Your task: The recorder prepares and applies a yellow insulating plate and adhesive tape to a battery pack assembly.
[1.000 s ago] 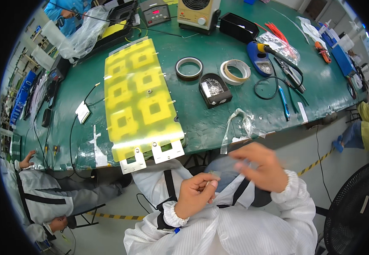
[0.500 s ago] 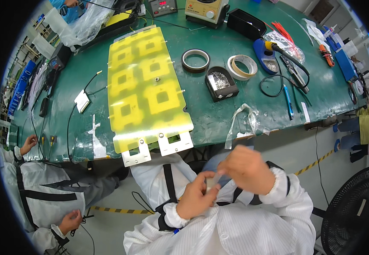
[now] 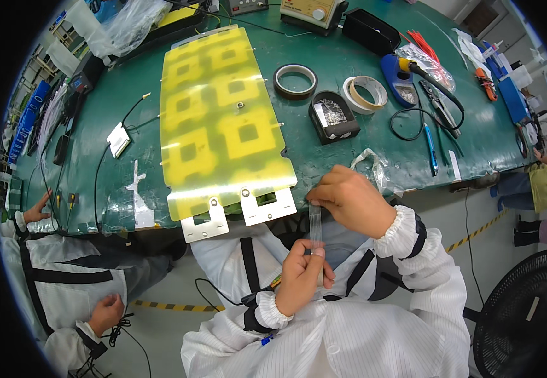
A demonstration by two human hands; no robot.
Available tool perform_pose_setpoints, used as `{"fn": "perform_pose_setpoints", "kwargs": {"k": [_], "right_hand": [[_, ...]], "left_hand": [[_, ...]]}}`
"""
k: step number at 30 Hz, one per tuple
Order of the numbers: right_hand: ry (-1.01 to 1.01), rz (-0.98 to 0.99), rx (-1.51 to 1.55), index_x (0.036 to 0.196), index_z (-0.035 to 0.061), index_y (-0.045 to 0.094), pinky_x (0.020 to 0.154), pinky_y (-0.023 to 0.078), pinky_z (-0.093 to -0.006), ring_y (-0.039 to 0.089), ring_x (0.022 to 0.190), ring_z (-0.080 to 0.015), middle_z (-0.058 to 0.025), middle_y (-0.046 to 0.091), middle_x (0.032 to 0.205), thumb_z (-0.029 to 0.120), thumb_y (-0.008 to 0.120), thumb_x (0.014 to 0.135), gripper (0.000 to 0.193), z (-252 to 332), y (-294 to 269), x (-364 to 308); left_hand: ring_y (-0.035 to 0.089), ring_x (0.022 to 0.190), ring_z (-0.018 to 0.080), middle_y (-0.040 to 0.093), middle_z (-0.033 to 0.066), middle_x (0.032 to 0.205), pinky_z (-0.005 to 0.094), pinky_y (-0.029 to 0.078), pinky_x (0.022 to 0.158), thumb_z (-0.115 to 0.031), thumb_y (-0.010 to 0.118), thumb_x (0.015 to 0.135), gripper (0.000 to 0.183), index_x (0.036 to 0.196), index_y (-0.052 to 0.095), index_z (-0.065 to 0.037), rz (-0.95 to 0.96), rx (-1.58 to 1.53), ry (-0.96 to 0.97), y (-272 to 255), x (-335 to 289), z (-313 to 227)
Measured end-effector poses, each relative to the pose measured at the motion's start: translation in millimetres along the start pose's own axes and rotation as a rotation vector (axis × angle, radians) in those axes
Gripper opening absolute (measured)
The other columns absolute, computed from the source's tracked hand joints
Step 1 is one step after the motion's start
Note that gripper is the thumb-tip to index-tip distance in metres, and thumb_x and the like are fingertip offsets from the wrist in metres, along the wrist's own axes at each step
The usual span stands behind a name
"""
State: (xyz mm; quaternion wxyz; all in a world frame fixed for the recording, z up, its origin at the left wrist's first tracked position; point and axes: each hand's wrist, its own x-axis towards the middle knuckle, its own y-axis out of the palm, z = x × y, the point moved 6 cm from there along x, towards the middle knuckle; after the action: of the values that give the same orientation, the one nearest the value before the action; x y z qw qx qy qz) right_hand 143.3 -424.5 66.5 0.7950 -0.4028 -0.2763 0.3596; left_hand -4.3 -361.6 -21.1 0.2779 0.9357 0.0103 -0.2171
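Observation:
Between my hands stretches a translucent strip of tape, running roughly straight up from one hand to the other. My right hand pinches its upper end near the table's front edge. Below it, in front of my lap, my left hand has its fingers closed round the lower end; whether a roll sits in that palm is hidden. Left of the hands, a yellow translucent panel with square cutouts lies on the table. White bracket plates stick out from its near edge.
The green table bears a dark tape roll, pale tape rolls, a black box of small metal parts, a soldering iron stand and a blue pen-shaped tool. A co-worker's hand is at left, a fan at right.
My right hand has moved up and away from my left hand, and a length of tape now spans the gap. The table's contents appear slightly shifted as my view moved.

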Motion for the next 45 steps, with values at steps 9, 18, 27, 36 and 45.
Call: {"fn": "perform_pose_setpoints", "kwargs": {"k": [9,18,27,36,45], "right_hand": [[-0.085,-0.102,-0.231,0.089,0.0069,0.072,0.071,0.051,-0.0334,0.056,0.084,-0.0253,-0.0042,0.061,0.080,0.002,0.071,0.071,0.019,15.4,7.4,-8.1],[0.138,-0.253,-0.135,0.126,0.0040,0.056,0.081,0.045,-0.0406,0.053,0.096,-0.0306,-0.0114,0.055,0.108,0.017,0.083,0.066,0.068,-7.6,-5.1,2.0],[0.173,-0.376,-0.266,0.122,0.0044,0.059,0.075,0.045,-0.0394,0.052,0.091,-0.0308,-0.0132,0.054,0.101,0.021,0.082,0.070,0.060,3.9,-7.1,-1.3],[0.512,-0.853,1.000,0.105,0.0028,0.068,0.054,0.035,-0.0192,0.048,0.062,-0.0045,0.0022,0.057,0.076,0.011,0.066,0.090,0.017,-75.7,-46.6,-39.7],[0.480,-1.270,0.262,0.107,0.0002,0.067,0.059,0.041,-0.0192,0.052,0.068,-0.0033,0.0010,0.063,0.082,0.011,0.063,0.094,0.017,-146.7,-162.8,-162.4]], "left_hand": [[0.059,0.052,0.0167,0.063,0.0135,0.067,0.0290,0.049,0.052,-0.019,0.046,0.104,0.021,0.112,0.043,-0.001,-0.012,-0.009,-0.044,-1.5,2.1,6.5],[0.059,0.051,0.0167,0.062,0.0134,0.067,0.0298,0.051,0.050,-0.018,0.046,0.103,0.021,0.111,0.044,0.000,-0.059,-0.004,-0.070,-6.6,9.8,12.2],[0.058,0.054,0.0143,0.061,0.0100,0.067,0.0266,0.048,0.054,-0.019,0.049,0.102,0.024,0.114,0.044,0.001,-0.067,0.062,0.012,-9.9,14.7,16.9],[0.062,0.064,0.0168,0.066,0.0133,0.078,0.0308,0.052,0.065,-0.006,0.047,0.098,0.038,0.134,0.037,-0.003,0.098,0.043,0.033,-21.7,11.6,25.8],[0.061,0.057,0.0179,0.062,0.0120,0.069,0.0320,0.053,0.060,-0.017,0.045,0.103,0.030,0.128,0.039,-0.002,0.070,0.191,-0.032,-27.0,15.8,41.5]]}}
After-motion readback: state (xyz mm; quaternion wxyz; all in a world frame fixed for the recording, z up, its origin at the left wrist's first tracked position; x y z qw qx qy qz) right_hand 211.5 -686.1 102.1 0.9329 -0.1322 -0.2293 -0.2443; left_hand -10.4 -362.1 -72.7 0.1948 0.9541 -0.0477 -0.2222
